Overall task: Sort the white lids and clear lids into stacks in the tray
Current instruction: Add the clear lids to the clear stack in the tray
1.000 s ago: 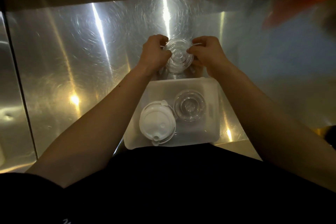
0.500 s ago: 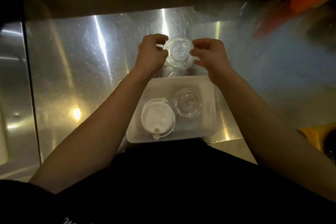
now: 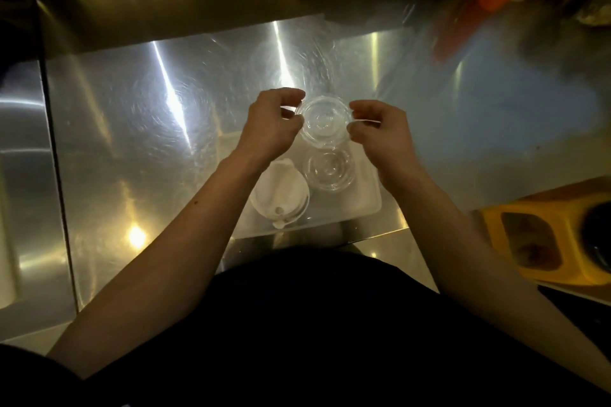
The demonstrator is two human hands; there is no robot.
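Clear lid pinched between both hands, just above the tray's far edge in the frame.

I saw my left hand (image 3: 271,125) and right hand (image 3: 380,129) each gripping a rim of the held clear lid (image 3: 325,122). The clear stack (image 3: 329,170) lay directly below it in the frame, equally near both hands; the white stack (image 3: 281,195) sat lower left, touching it. The tray (image 3: 363,205) wall and steel counter (image 3: 148,142) left open room.

Scuffed steel counter (image 3: 139,142) bearing a white tray (image 3: 370,205).
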